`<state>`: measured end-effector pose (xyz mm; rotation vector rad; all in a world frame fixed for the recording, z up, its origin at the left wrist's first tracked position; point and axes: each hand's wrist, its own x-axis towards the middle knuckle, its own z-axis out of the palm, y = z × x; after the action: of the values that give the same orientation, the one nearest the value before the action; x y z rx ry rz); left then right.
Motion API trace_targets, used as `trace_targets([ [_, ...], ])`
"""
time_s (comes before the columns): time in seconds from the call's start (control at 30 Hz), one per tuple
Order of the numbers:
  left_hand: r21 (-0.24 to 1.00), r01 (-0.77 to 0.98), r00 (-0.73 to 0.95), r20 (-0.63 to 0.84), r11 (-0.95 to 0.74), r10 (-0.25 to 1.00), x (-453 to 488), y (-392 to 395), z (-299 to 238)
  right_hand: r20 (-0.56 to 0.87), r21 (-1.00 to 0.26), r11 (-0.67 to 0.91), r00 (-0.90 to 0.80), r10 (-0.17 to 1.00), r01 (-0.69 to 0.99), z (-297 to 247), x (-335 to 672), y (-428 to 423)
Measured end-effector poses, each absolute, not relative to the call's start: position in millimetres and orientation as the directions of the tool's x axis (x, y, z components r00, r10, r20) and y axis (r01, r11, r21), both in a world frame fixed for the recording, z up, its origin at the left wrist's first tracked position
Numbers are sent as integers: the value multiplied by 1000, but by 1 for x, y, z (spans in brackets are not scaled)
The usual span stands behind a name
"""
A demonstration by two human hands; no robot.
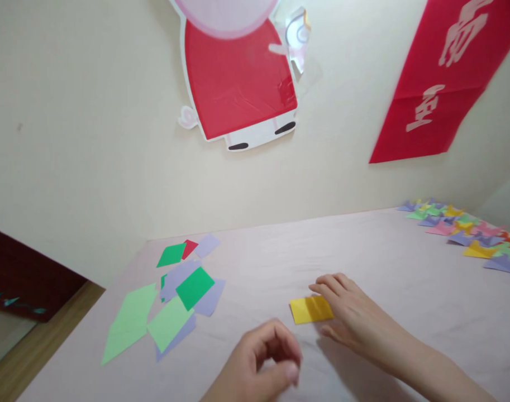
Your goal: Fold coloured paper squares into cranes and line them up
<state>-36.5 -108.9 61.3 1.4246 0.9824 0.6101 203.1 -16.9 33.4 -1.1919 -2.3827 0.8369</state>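
A folded yellow paper rectangle [305,311] lies flat on the pale pink sheet [255,251]. My right hand [351,312] is over its right end, fingers beyond the far edge and thumb near the close edge. Those fingers are apart from the thumb; whether the palm side touches the paper is hidden. My left hand [267,360] is in front and to the left of the yellow paper, apart from it. Its fingers curl round toward the thumb tip in a loose ring, and nothing shows between them.
Loose paper pieces lie at the left: light green [131,315], dark green [195,287], red [189,248] and purple [208,245]. Many folded coloured papers [481,240] spread along the right. Behind stands a wall with a cartoon cutout [242,78] and a red banner [430,89].
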Motion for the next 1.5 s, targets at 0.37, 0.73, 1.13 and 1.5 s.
trace_targets([
  [0.37,758,519,293,275,-394,916,-7,-86,29,198,-320,775,-762,617,545,24,182,-18],
  [0.73,473,720,523,113,-508,845,-16,-90,19,351,-382,850,-793,497,364,11,200,-8],
  [1.13,393,822,295,324,-412,899,-16,-106,-3,62,-689,431,-546,835,582,15,187,-12],
  [1.5,-139,876,481,336,-462,810,-2,-111,-27,-13,-613,325,-421,907,720,10,168,-5],
])
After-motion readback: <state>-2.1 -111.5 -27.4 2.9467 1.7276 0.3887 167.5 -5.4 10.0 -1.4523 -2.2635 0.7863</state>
